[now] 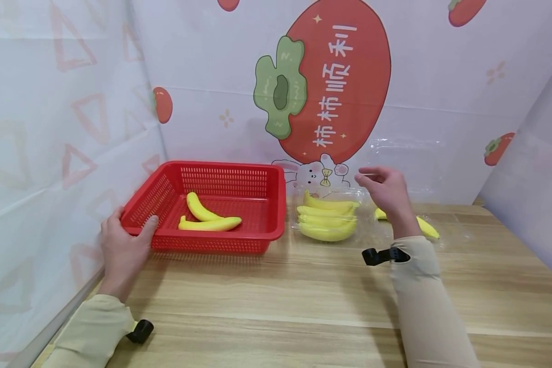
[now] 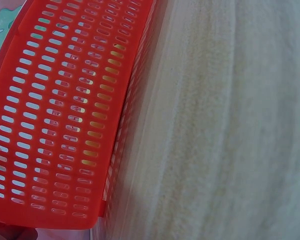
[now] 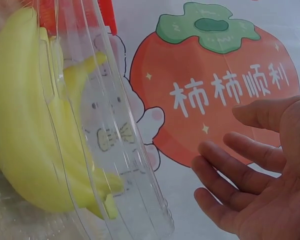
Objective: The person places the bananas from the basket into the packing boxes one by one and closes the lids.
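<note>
Red basket (image 1: 211, 244) on the left, clear box (image 3: 147, 205) just beside it; left hand (image 1: 125, 250) grips the basket's rim, thumb against fingers, right hand (image 1: 390, 194) hovers empty, fingers apart. Bananas (image 1: 211, 224) in both: transfer seems midway, next move probably needing a grip on one.

Wht backdrop (image 1: 202, 140) w/ persimmon print (image 1: 368, 76), lt wood-grain tbl (image 1: 267, 306), triangle-patterned L wall (image 1: 37, 168)
</note>
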`<move>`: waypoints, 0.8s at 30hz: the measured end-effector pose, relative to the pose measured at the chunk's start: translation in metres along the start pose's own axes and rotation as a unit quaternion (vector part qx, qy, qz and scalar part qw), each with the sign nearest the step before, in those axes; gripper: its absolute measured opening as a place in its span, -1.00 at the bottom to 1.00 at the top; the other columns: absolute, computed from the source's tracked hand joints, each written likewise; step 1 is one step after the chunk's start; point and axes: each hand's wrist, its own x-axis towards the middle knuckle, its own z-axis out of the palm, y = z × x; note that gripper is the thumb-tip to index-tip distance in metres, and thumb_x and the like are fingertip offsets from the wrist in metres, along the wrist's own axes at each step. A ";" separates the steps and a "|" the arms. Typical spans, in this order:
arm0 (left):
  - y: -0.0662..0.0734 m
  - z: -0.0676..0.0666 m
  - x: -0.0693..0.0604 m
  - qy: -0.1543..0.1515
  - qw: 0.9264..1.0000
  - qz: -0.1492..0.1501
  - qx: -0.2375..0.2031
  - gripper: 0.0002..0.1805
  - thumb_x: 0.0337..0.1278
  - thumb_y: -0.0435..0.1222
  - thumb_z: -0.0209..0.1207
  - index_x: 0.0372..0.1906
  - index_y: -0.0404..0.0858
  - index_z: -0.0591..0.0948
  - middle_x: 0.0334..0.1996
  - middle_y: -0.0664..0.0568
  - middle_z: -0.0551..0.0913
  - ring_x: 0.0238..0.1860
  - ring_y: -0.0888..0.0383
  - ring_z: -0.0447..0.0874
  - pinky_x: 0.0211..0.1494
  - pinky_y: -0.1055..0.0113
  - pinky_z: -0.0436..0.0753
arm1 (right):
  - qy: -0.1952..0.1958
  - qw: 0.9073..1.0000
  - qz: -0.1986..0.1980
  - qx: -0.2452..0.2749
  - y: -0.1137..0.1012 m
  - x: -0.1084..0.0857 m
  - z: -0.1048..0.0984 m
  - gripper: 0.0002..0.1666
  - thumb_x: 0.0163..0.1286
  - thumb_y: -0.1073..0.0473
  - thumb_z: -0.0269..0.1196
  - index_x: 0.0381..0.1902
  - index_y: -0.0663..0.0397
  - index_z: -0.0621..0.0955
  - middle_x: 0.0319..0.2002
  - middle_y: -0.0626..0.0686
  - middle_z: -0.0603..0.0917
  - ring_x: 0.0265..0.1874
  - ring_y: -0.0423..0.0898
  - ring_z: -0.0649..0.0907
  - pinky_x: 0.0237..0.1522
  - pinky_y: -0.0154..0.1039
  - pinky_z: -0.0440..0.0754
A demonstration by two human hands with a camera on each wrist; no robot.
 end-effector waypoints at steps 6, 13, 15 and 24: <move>-0.002 0.001 0.001 0.001 1.000 0.003 0.000 -0.03 0.45 0.05 0.18 0.70 -0.31 0.06 0.52 -0.40 0.24 0.46 -0.30 0.26 0.46 -0.28 0.45 | -0.006 1.000 -0.008 0.009 -0.004 0.001 0.010 -0.41 0.56 -0.07 0.28 0.39 0.13 0.61 0.24 0.26 0.67 0.20 0.09 0.61 0.11 -0.18 0.52; -0.001 0.000 0.001 -0.001 1.000 -0.002 -0.006 -0.03 0.45 0.05 0.18 0.71 -0.29 0.05 0.53 -0.36 0.23 0.47 -0.26 0.28 0.49 -0.25 0.47 | -0.011 0.999 -0.017 0.037 -0.009 0.002 0.024 -0.39 0.53 -0.14 0.32 0.36 0.10 0.65 0.20 0.24 0.71 0.15 0.03 0.65 0.19 -0.13 0.50; 0.000 0.000 0.000 -0.003 1.000 -0.003 -0.005 -0.03 0.45 0.05 0.17 0.71 -0.29 0.04 0.53 -0.36 0.23 0.47 -0.26 0.28 0.48 -0.26 0.48 | -0.013 0.999 -0.019 0.043 -0.011 0.002 0.029 -0.40 0.54 -0.13 0.31 0.36 0.11 0.64 0.20 0.23 0.70 0.16 0.04 0.65 0.22 -0.10 0.51; 0.001 0.000 0.000 -0.010 1.000 -0.006 -0.002 -0.03 0.46 0.06 0.17 0.72 -0.28 0.02 0.53 -0.35 0.23 0.46 -0.25 0.28 0.46 -0.26 0.51 | -0.022 0.997 -0.012 0.071 -0.021 0.002 0.046 -0.48 0.55 -0.01 0.30 0.35 0.09 0.64 0.25 0.21 0.67 0.25 0.12 0.61 0.40 0.12 0.50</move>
